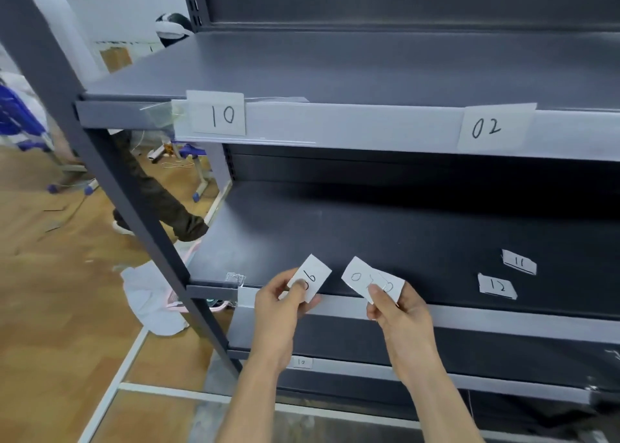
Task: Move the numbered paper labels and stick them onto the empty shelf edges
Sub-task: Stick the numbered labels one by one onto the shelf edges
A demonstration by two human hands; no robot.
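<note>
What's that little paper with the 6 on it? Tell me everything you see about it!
The paper label is a small white rectangle, thin like plain paper, with a black handwritten 6; the thumb hides whatever is written before it. It is tilted, its top corner leaning right. The left hand pinches its lower end between thumb and fingers, holding it just in front of the middle shelf edge. It is not stuck on yet.

Dark middle shelf bearing paper labels 11 and 12

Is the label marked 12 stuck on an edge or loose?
Loose: label 12 lies flat on the middle shelf, beside label 11, behind the front edge.
</note>
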